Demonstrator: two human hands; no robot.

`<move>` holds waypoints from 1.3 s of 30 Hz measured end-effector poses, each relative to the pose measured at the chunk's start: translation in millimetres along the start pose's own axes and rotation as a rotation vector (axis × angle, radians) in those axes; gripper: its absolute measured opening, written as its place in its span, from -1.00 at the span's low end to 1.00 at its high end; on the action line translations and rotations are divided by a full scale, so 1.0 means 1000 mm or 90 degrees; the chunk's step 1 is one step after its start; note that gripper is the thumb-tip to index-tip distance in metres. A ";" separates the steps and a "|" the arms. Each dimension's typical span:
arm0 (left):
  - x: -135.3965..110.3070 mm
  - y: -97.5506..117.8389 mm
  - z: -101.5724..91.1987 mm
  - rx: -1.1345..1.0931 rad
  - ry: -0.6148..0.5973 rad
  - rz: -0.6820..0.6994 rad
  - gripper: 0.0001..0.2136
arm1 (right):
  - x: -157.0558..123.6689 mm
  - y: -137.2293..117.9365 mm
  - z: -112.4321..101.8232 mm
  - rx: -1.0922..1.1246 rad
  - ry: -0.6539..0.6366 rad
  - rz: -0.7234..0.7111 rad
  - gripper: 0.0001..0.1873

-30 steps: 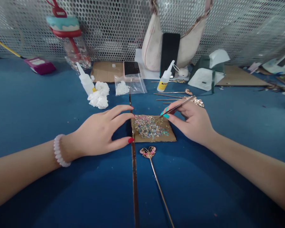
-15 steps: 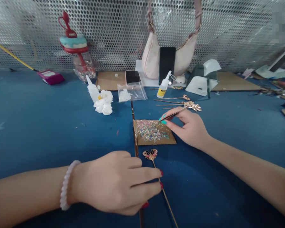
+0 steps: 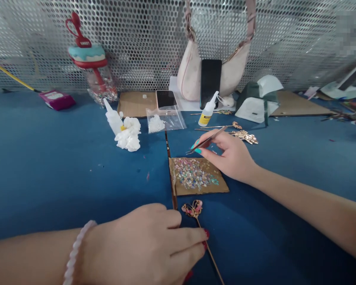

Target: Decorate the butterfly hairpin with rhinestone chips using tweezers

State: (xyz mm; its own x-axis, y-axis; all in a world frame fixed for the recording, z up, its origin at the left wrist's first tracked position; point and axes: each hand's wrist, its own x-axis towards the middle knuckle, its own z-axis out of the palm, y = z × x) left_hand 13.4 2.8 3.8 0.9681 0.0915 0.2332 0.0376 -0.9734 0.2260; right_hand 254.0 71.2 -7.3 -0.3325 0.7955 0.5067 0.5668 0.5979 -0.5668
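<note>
My left hand [image 3: 142,241], with a pale beaded bracelet [image 3: 74,253] on its wrist, rests low in the view. Its fingers close at the thin stem of a hairpin [image 3: 213,259]; the thumb is hidden. At the pin's far end is a gold butterfly ornament [image 3: 192,208] with pink parts. Pinched in my right hand [image 3: 230,154] are metal tweezers [image 3: 207,140], their tip just past the far edge of a cardboard piece [image 3: 213,190]. Whether the tip grips anything is too small to tell. Many small coloured chips [image 3: 192,174] lie spread over the cardboard.
Behind my right hand lie several gold hairpins [image 3: 246,137] and a glue bottle [image 3: 207,111]. Farther left are crumpled white tissue [image 3: 129,134], another bottle [image 3: 113,118] and a plastic bag of white bits [image 3: 157,123]. A handbag [image 3: 188,75] and phone [image 3: 210,81] stand against the perforated panel.
The tweezers' tip has come off the chips to beyond the cardboard's far edge. My left hand stays at the hairpin. The whole view has shifted slightly.
</note>
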 end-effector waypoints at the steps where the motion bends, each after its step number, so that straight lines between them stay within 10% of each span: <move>1: -0.001 -0.001 -0.001 0.004 -0.004 -0.001 -0.71 | 0.002 0.003 0.001 0.014 0.001 0.006 -0.94; 39: 0.003 -0.005 -0.001 -0.037 0.011 -0.068 -0.76 | -0.003 0.004 -0.005 0.003 -0.105 0.011 -0.86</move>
State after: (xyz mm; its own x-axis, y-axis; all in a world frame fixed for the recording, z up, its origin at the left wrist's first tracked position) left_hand 15.9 7.8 4.3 0.9549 0.1984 0.2210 0.1254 -0.9439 0.3056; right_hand 260.5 71.1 -7.9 -0.4423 0.8112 0.3825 0.5709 0.5835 -0.5776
